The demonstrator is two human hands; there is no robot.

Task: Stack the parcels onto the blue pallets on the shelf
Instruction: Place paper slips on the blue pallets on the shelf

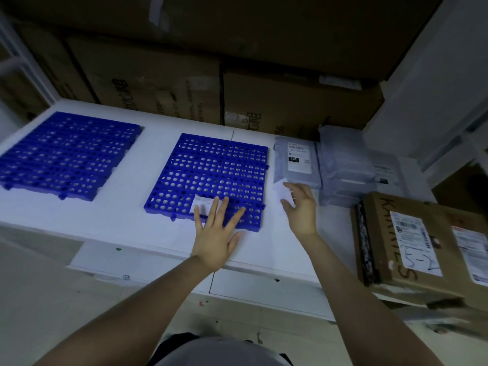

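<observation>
Head | left grip wide, flat on pallet near edge | right grip wide beside parcel

Two pallets left on shelf, parcels right, seemingly stacked.

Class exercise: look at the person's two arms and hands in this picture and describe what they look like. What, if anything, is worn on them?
Both forearms are bare as far as the picture shows: no sleeves reach them. The left hand and right hand wear no gloves, and no rings, watch or bracelets show. No markings can be made out in the dim light.
</observation>
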